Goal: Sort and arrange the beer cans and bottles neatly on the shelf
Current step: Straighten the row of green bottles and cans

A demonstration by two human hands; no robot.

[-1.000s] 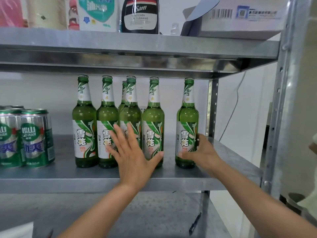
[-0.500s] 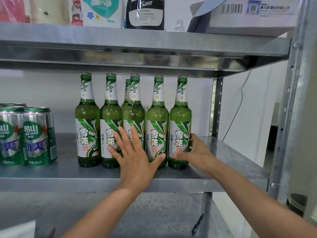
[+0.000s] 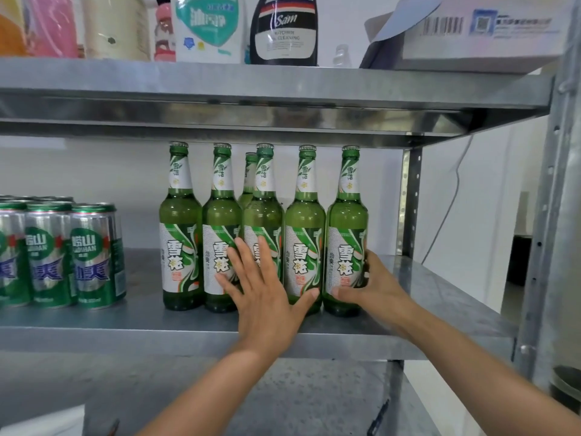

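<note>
2 bare forearms reach up from the bottom of the head view to the front edge of the metal shelf (image 3: 188, 336). The left hand (image 3: 267, 297) is flat with its fingers straight and spread, holding nothing. Its fingertips press on the labels of the 2nd and 3rd bottles from the left, and its thumb lies against the low part of the 4th. The right hand (image 3: 377, 286) grips the rightmost bottle (image 3: 347, 234) low down, with the thumb across the foot of the label and the fingers curled round the right side.

That bottle stands upright at the right end of a row of 5 green beer bottles (image 3: 180, 221) near the front of the shelf. They stand side by side, touching or nearly so. A rear bottle (image 3: 250, 171) stands behind the 3rd, with only its neck and shoulder showing. At the left of the same shelf, apart from the row, stand green and silver beer cans (image 3: 94, 256) in a tight group that is cut off by the picture's edge.

On the upper shelf (image 3: 251, 86) stand a dark bottle (image 3: 284, 29) marked for kitchen cleaning and, to the right, a cardboard box (image 3: 487, 29).
</note>
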